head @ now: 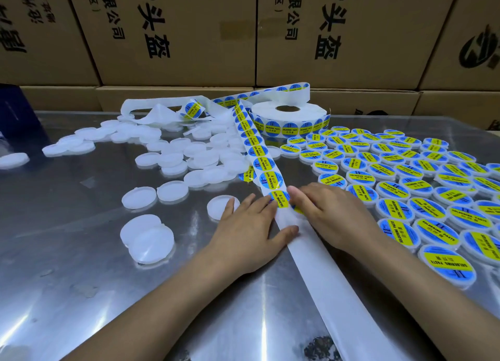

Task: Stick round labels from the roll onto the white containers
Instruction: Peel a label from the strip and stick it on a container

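Steel tabletop [81, 293], peeling the next label.
My left hand [249, 225] presses the strip [319, 266] flat; right hand [327, 214] fingers pinch the label [280, 198], bound for a white container [221, 206].

Brown cardboard boxes [173, 33] with black print stacked behind shiny metal table [67, 293]; dark blue object [16, 111] far left.

blue-and-yellow labels [280, 198], white containers [138, 197], brown boxes [173, 30]
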Demonstrator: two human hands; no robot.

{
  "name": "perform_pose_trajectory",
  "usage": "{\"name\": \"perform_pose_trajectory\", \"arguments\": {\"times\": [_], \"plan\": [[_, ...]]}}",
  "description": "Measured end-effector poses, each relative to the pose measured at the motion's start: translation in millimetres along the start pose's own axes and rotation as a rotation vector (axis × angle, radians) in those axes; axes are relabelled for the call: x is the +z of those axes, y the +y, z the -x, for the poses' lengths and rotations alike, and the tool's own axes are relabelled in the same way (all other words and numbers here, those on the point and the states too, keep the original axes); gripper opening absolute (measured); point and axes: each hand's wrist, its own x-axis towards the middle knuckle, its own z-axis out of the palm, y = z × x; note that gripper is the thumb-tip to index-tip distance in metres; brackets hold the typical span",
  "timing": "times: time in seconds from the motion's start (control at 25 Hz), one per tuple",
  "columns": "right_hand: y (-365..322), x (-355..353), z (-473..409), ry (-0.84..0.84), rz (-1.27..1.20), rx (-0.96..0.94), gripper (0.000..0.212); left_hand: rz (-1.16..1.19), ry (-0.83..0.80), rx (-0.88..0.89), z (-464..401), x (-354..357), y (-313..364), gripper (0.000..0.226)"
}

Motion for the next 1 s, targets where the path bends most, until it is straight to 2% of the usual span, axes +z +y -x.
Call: {"name": "perform_pose_trajectory", "arguments": {"times": [0.16,0.28,0.32,0.4,0.48,0.56,0.68,0.84,1.0], "plan": [[16,-4,-2,0.001,0.280,0.154,0.046,0.016,0.022,-0.029,2,-1,2,0.067],[23,0,-4,-0.032,0.343,0.228,0.035,0.029,0.030,-0.012,4,-5,3,0.065],[25,2,-5,-0.039,0.324,0.214,0.032,0.043,0.036,-0.007,5,-6,3,0.064],[26,5,-7,-0.040,0.202,0.115,0.041,0.018,0.083,-0.006,5,-10,3,0.062],[22,7,-8,-0.030,0.038,-0.019,0.046,-0.154,0.162,-0.051,4,-16,0,0.061],[19,11,-7,-0.036,-0.037,-0.115,0.044,-0.280,0.144,-0.210,3,-20,-6,0.062],[20,18,-7,-0.080,-0.102,-0.128,0.041,-0.255,0.047,-0.377,3,-23,-11,0.055],[24,20,-8,-0.082,-0.175,-0.107,0.041,-0.256,0.085,-0.209,0,-23,-5,0.033],[24,24,-11,-0.034,-0.207,-0.088,0.039,-0.283,0.160,-0.068,2,-21,5,0.028]]}}
